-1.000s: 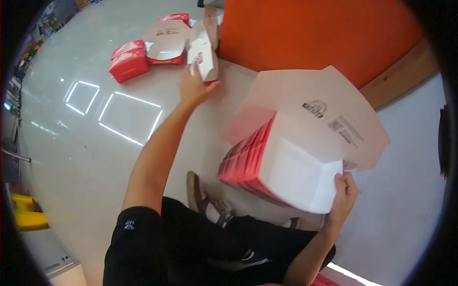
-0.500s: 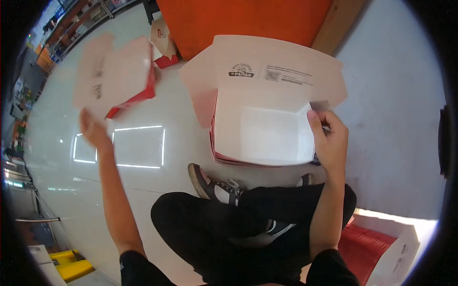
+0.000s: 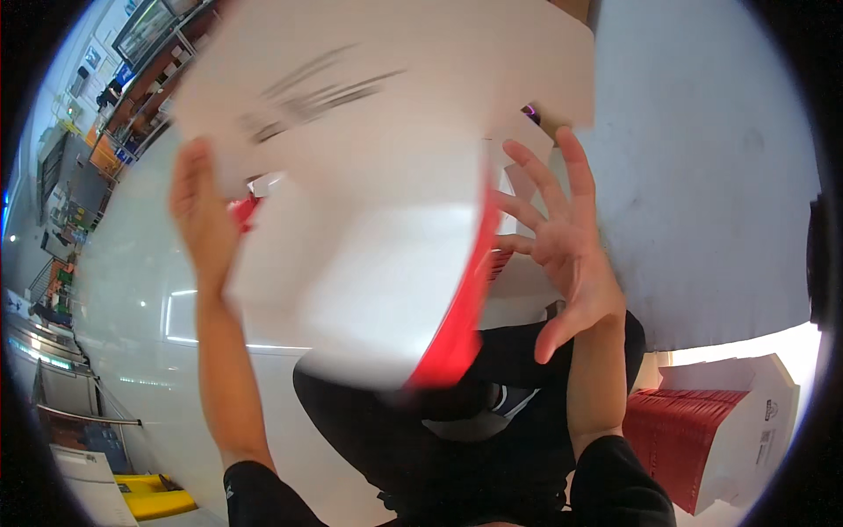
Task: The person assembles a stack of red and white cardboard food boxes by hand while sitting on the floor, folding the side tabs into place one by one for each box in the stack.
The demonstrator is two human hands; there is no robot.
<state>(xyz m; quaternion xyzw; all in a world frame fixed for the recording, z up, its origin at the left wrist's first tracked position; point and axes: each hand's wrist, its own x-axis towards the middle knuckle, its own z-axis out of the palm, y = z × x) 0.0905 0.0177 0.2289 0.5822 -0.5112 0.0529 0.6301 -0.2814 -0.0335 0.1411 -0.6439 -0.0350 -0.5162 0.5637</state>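
Observation:
A red paper food carton, white inside with its printed lid raised, hangs close in front of me, blurred by motion. At its left side, my left hand grips the lid's side flap, fingers closed together. Just right of the carton's red side, my right hand is open, fingers spread and nothing held. Behind the carton, between it and my right hand, a sliver of the stack of nested cartons shows red edges; the carton hides the rest.
Beside my right elbow stands a tight pile of red nested cartons. A pale grey panel rises on the right. My crossed legs are below. Yellow objects sit at the lower left; shelving stands far left.
One carton is now lifted toward me, covering the stack. My left hand has come from the floor carton on the left to its flap. My right hand has let go of the stack's corner and opened.

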